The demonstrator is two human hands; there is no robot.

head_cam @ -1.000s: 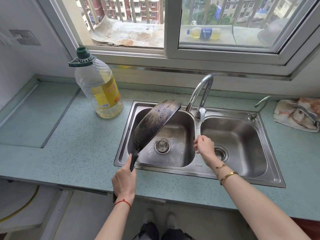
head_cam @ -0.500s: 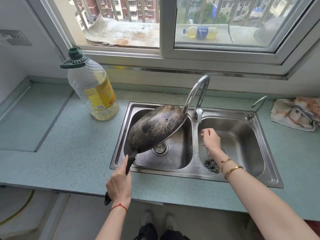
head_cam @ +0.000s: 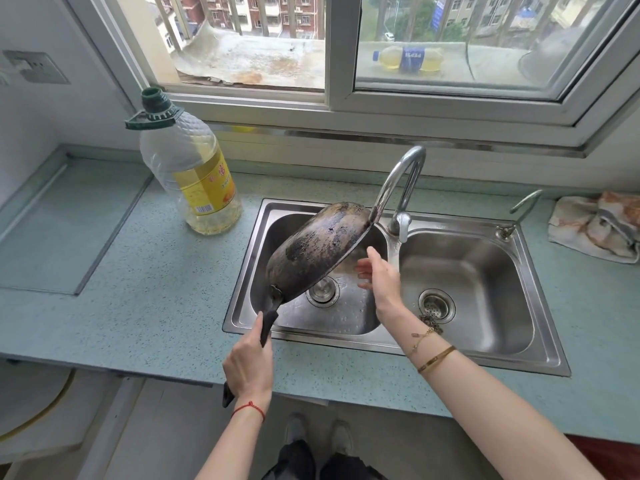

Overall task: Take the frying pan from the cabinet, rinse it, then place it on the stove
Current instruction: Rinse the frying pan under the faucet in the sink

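Frying pan point(head_cam: 318, 247) tilts over the left basin of the sink point(head_cam: 311, 336), mid-frame, its handle in my left grip point(head_cam: 247, 365); my right grip point(head_cam: 381, 278) spreads wide at its rim. Oil bottle point(head_cam: 194, 174), upper left: yellow label unreadable.

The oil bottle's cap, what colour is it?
The cap on the oil bottle is dark green; the head view shows it best.

- The scene is lit brightly and evenly by daylight from the window point(head_cam: 341, 64).
- Soft glare is seen on the steel sink point(head_cam: 485, 258); shadows are faint.
- Straight lines are bowed near the edges.
- The fingers point(head_cam: 363, 271) of the right hand point(head_cam: 382, 284) are slightly blurred.
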